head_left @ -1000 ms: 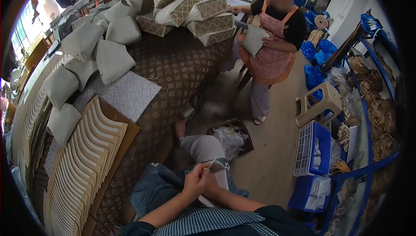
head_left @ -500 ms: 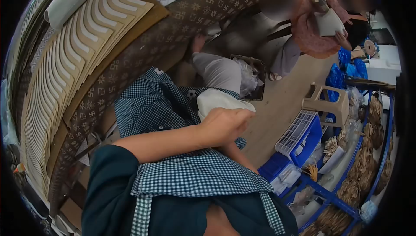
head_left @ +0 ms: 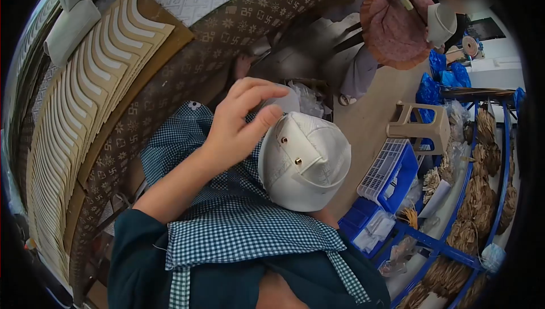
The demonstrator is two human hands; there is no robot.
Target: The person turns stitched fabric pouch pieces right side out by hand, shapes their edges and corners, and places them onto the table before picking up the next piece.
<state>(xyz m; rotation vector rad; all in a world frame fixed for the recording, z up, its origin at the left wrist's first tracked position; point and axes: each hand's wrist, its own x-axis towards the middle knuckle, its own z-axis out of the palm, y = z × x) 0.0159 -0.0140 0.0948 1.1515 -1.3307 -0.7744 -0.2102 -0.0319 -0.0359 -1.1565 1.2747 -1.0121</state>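
Observation:
My left hand (head_left: 241, 119) is raised in front of the apron, palm toward the right. Its fingers are curved, with the thumb held apart from them and nothing visibly gripped. Just right of the thumb is a white leather-look bag-like piece (head_left: 306, 164) with a rounded body, a folded tab and two gold studs. My right forearm (head_left: 326, 216) runs up behind this piece. The right hand itself is hidden by it, and the piece is held up on that side. A checked apron (head_left: 255, 232) covers my lap.
On the left, a patterned-cloth table (head_left: 187, 65) bears stacked cream curved strips (head_left: 96, 93) and a rolled white piece (head_left: 71, 32). Co-workers are at the upper right, one with a white piece (head_left: 441, 24). A beige stool (head_left: 419, 124), blue crate (head_left: 400, 175) and blue rack (head_left: 431, 241) stand right.
My left hand was closed over the white piece; it has moved up and left and opened. The piece has turned toward me, showing its studs and tab. My view has shifted slightly.

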